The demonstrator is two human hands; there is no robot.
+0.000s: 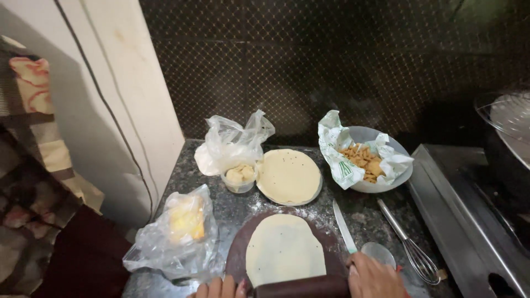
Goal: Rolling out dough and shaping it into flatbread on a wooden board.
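Pale dough fills the middle: an oval sheet of rolled dough (284,249) lies flat on the dark round rolling board (238,248), its near end under the brown rolling pin (302,287). The left hand (221,288) curls its fingers over the pin's left end, the right hand (375,277) lies over the right end, so both are closed onto the pin. By my reading this sheet is well thinned but still oval, so more rolling looks due. One stack of finished flat rounds (288,176) sits on a plate behind the board. More remains: dough balls wait in the small cup (240,177) inside a clear bag. A knife (344,227) and a whisk (411,245) lie untouched to the right.
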